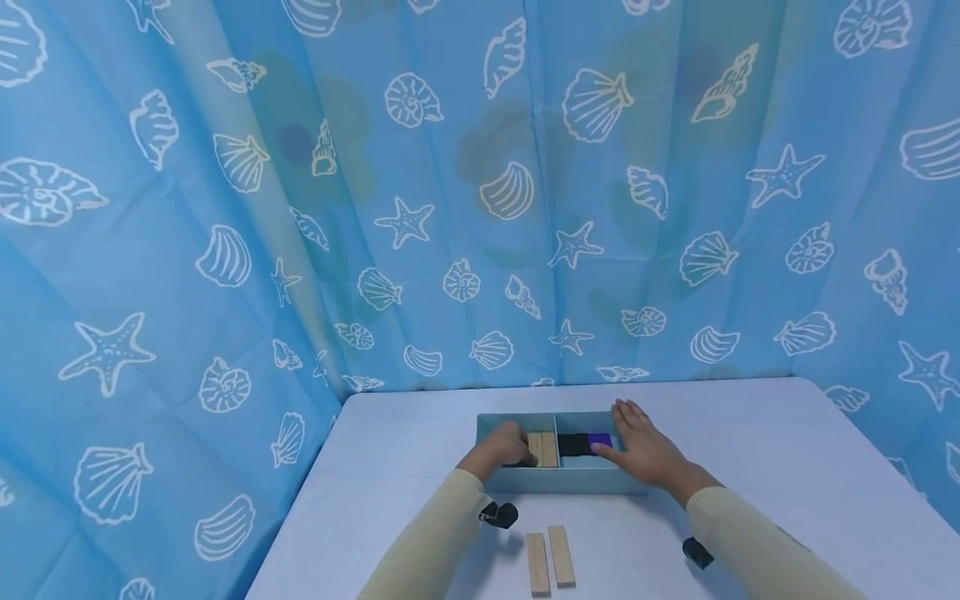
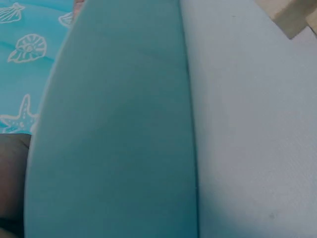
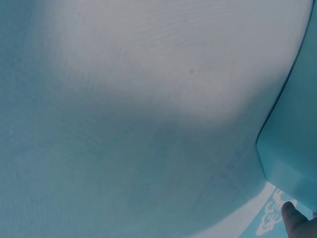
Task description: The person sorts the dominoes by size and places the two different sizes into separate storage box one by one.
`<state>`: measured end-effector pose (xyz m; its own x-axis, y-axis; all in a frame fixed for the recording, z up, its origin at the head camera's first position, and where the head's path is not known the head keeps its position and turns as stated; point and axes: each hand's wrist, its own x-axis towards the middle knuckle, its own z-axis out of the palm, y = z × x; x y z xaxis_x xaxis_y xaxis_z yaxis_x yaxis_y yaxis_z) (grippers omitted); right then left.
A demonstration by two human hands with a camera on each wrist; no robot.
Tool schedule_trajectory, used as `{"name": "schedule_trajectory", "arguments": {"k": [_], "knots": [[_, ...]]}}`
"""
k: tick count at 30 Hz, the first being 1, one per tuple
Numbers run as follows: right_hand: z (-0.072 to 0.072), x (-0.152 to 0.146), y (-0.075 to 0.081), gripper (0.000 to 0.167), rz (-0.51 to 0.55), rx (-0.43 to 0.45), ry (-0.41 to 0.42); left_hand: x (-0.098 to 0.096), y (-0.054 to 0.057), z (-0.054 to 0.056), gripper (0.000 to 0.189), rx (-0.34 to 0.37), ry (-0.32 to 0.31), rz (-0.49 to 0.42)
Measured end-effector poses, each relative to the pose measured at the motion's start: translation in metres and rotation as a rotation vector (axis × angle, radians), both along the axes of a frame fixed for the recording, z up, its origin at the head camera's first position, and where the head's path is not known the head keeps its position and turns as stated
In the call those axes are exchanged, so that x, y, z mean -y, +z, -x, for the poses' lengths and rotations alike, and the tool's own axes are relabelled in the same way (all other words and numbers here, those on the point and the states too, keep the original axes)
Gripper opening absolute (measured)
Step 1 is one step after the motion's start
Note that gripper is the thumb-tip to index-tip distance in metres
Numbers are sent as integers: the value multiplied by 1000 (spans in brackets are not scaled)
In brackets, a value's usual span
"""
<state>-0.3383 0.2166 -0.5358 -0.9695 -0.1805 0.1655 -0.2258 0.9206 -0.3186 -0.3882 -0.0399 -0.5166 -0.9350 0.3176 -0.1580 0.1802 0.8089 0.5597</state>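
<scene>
A blue-green box [image 1: 558,481] with two compartments stands on the table. My left hand [image 1: 506,446] reaches down into its left compartment, right beside several light wooden blocks [image 1: 543,448]. Its fingertips are partly hidden there, and I cannot tell whether they grip anything. On the box's right end rests my right hand [image 1: 648,450], fingers extended along the rim and thumb over the right compartment. A black piece [image 1: 574,445] and a purple piece [image 1: 599,439] lie side by side in that compartment, near the thumb. The left wrist view shows the box's front wall [image 2: 114,119] up close.
Two loose wooden blocks [image 1: 537,565] lie on the white table [image 1: 405,467] in front of the box, between my forearms. A blue curtain [image 1: 450,225] with shell and starfish prints hangs behind the table and along its sides.
</scene>
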Motion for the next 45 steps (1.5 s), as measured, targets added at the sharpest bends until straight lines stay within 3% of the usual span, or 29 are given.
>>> {"name": "schedule_trajectory", "arguments": {"k": [7,13,20,25,31,38,45], "knots": [[2,0,3,98,-17,-8,7,12,14,-4,46,35,15,-84],[2,0,3,97,-8,2,14,24,23,-13,46,62,-72,-227],[2,-3,0,97,-16,7,18,42,28,-25,48,75,-115,-442],[4,-2,-1,99,-13,13,24,58,32,-40,45,97,-138,-487],[0,1,1,99,15,0,25,73,33,-59,35,136,-188,-420],[-4,3,3,99,28,4,20,64,20,-82,31,267,-305,-206],[-1,1,3,98,3,4,16,48,2,-100,40,264,-243,-85]]}}
